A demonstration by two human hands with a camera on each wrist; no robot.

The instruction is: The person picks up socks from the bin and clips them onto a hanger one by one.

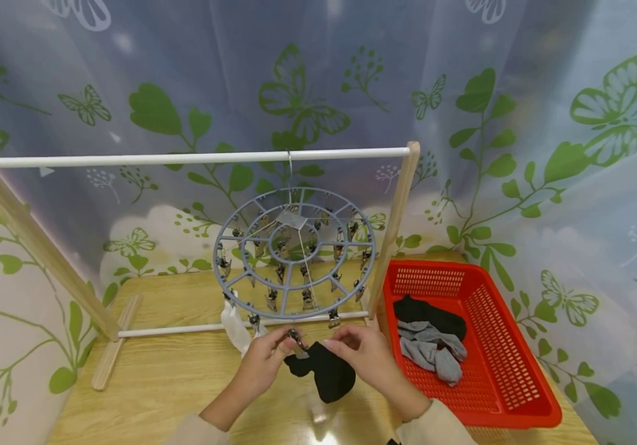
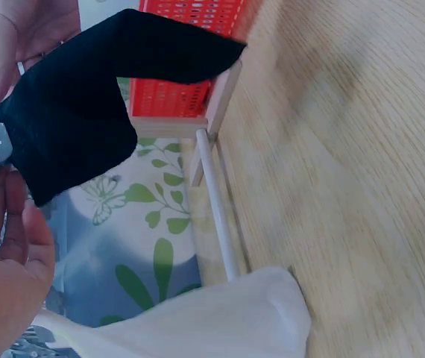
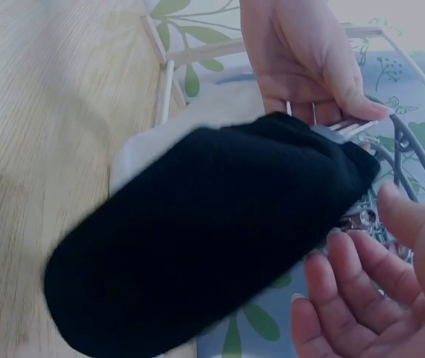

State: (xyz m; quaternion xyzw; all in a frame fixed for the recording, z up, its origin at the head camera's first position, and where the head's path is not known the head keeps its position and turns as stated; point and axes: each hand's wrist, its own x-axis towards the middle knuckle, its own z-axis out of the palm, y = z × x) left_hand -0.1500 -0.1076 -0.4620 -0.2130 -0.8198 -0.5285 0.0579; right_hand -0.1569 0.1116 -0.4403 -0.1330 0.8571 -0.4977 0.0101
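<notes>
A black sock [image 1: 334, 376] hangs from a metal clip [image 2: 1, 143] that bites its cuff. My left hand [image 1: 263, 358] pinches this clip just below the round grey hanger [image 1: 292, 219]. On the sock's other side is my right hand [image 1: 371, 358]; in the right wrist view its fingers [image 3: 361, 272] are loosely bent and apart from the cloth, thumb spread away. A white sock [image 1: 233, 322] hangs at the hanger's left front edge, near my left hand.
The hanger hooks over a white bar [image 1: 185, 159] on a wooden stand [image 1: 393, 228]. Several other clips dangle from its rings. To the right, a red basket [image 1: 519, 352] holds a grey sock [image 1: 435, 352] and a black cloth item [image 1: 430, 316]. A patterned curtain [image 1: 229, 80] lies behind.
</notes>
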